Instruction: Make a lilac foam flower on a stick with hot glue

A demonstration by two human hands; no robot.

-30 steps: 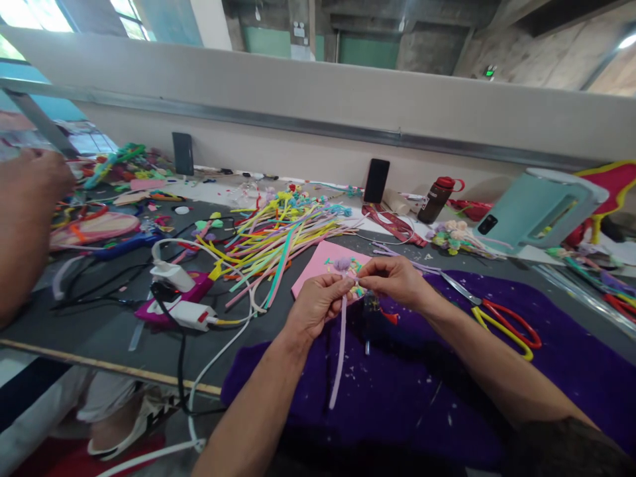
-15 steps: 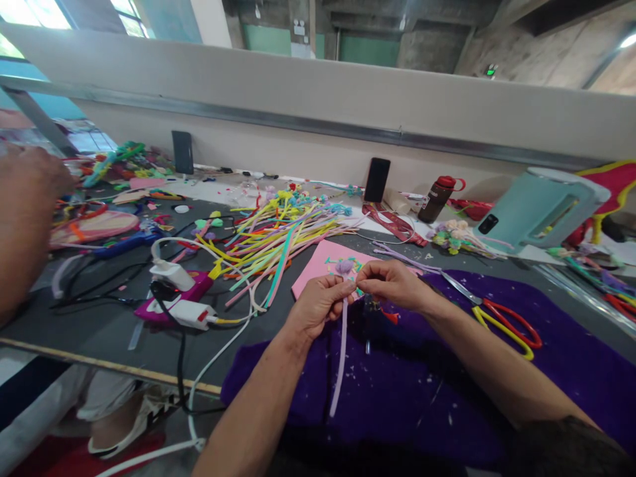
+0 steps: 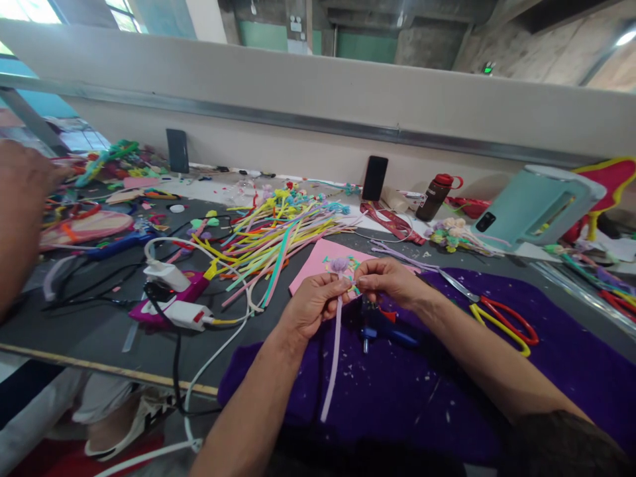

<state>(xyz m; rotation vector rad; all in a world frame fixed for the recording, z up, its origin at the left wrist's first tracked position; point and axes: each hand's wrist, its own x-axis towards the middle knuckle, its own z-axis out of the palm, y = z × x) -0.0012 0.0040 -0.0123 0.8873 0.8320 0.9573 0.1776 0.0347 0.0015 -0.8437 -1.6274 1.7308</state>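
Observation:
My left hand (image 3: 314,303) is closed on the lilac stem of a pipe-cleaner flower (image 3: 340,265). The fuzzy purple head stands above my thumb, and the stem (image 3: 332,368) hangs below the fist. My right hand (image 3: 385,279) is pinched right beside my left fingertips; what lies between its fingers is too small to name. Under both hands is a pink sheet (image 3: 309,265) with small green and yellow bits on it. A blue glue gun (image 3: 397,333) lies below my right hand on a purple cloth (image 3: 392,404).
Scissors (image 3: 497,317) with red and yellow handles lie to the right. A pile of colourful pipe cleaners (image 3: 271,238) spreads left of the sheet. Further left are a magenta power strip (image 3: 199,288) with cables and another person's arm (image 3: 20,225). A phone (image 3: 374,177) and bottle (image 3: 435,199) stand behind.
The view has shifted slightly, and more of the glue gun shows below my right hand. Both hands keep their pinched hold near the flower, with little visible movement.

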